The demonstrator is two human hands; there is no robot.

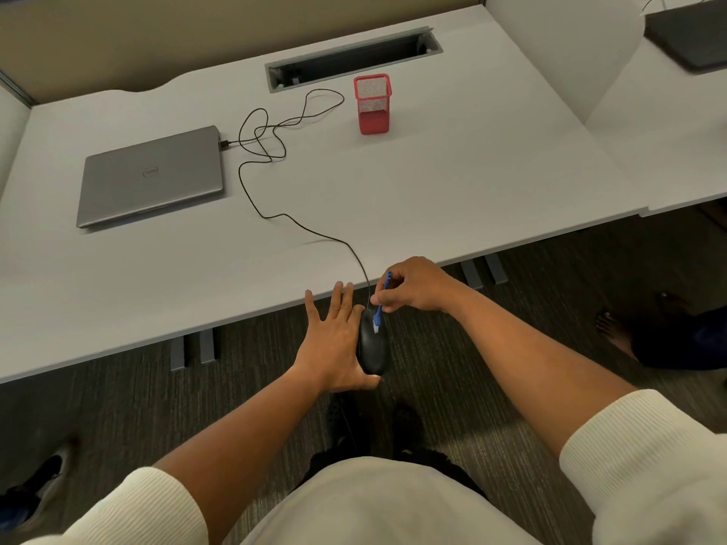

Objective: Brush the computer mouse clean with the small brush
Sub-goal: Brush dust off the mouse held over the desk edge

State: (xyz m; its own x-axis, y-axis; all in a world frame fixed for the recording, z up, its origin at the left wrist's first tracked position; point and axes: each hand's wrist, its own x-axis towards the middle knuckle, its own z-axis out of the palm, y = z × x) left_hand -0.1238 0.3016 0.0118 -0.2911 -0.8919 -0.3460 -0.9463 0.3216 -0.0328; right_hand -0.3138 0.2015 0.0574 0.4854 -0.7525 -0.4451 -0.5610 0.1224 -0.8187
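A black wired computer mouse is held in the air just in front of the white desk's near edge. My left hand holds it from the left, thumb hooked round its rear end and the other fingers spread out straight. My right hand pinches a small blue brush by its handle. The brush's white bristles point down and touch the front top of the mouse. The mouse's black cable runs up over the desk edge.
The cable loops across the desk to a closed grey laptop at the left. A red mesh pen holder stands near the cable slot at the back. Another person's bare foot is on the carpet at right.
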